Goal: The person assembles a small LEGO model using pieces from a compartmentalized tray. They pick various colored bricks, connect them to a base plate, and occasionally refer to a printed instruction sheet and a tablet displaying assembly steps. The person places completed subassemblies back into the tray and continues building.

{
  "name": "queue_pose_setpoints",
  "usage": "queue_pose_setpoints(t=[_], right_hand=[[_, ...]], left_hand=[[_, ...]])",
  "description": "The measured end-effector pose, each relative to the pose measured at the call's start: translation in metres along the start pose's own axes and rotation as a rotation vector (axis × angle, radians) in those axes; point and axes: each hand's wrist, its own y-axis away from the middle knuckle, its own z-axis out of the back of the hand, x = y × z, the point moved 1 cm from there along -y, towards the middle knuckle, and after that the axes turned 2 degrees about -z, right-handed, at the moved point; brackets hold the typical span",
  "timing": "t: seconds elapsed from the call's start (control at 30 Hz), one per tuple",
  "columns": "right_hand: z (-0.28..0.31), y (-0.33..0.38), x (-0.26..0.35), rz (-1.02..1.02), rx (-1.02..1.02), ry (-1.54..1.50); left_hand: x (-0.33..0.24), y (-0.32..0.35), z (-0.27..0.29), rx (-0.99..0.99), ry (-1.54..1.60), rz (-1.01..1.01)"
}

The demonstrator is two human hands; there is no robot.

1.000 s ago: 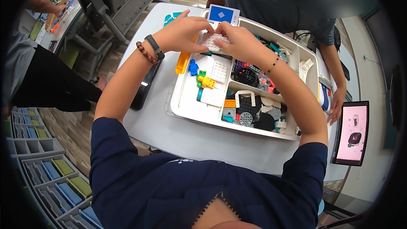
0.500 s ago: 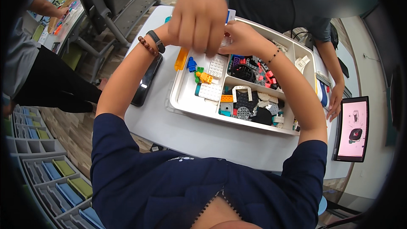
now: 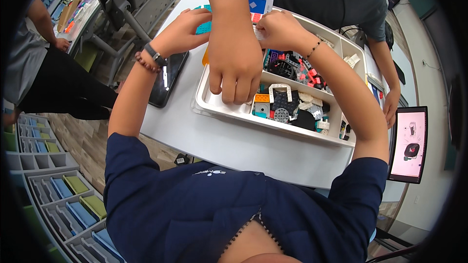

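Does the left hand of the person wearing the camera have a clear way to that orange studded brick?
Probably not straight across: another person's hand reaches down between the left hand and the orange studded brick. The brick's top looks uncovered.

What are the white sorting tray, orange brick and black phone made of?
White sorting tray: probably plastic, smooth, by its moulded dividers. Orange brick: likely moulded plastic, by its even bright colour; gloss unclear. Black phone: glossy face, likely glass, by its bright reflections.

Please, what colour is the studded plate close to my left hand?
The studded plate is teal, best seen in the head view.
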Motion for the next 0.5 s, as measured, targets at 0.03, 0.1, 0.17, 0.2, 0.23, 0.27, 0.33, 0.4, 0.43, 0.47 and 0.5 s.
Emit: queue_pose_setpoints(t=[0.03, 0.1, 0.17, 0.2, 0.23, 0.27, 0.33, 0.4, 0.43, 0.47, 0.5], right_hand=[[-0.001, 0.002, 0.0, -0.011, 0.037, 0.005], [0.008, 0.002, 0.009, -0.024, 0.109, 0.014], [0.017, 0.0, 0.014, -0.045, 0.164, 0.014], [0.02, -0.001, 0.014, -0.057, 0.191, 0.016], [0.021, -0.003, 0.012, -0.061, 0.229, 0.002], [0.022, -0.007, 0.008, -0.067, 0.265, -0.011], [0.024, -0.006, 0.006, -0.057, 0.292, -0.011], [0.024, -0.007, 0.01, -0.004, 0.273, 0.012], [0.024, -0.007, 0.013, -0.011, 0.277, 0.026], [0.024, -0.007, 0.015, -0.019, 0.277, 0.044], [0.025, -0.006, 0.017, -0.028, 0.277, 0.063]], left_hand=[[-0.005, 0.007, 0.002, 0.001, -0.011, 0.01], [-0.014, 0.023, 0.008, 0.002, -0.041, 0.035], [-0.025, 0.035, 0.014, 0.001, 0.004, 0.08], [-0.03, 0.041, 0.016, 0.0, 0.027, 0.1], [-0.035, 0.048, 0.018, -0.015, 0.046, 0.107], [-0.039, 0.053, 0.019, -0.03, 0.066, 0.111], [-0.053, 0.06, 0.025, -0.044, 0.09, 0.118], [-0.062, 0.067, 0.03, -0.017, 0.105, 0.186], [-0.066, 0.07, 0.032, -0.004, 0.113, 0.219], [-0.069, 0.073, 0.035, 0.019, 0.099, 0.246], [-0.071, 0.077, 0.035, 0.009, 0.09, 0.25]])
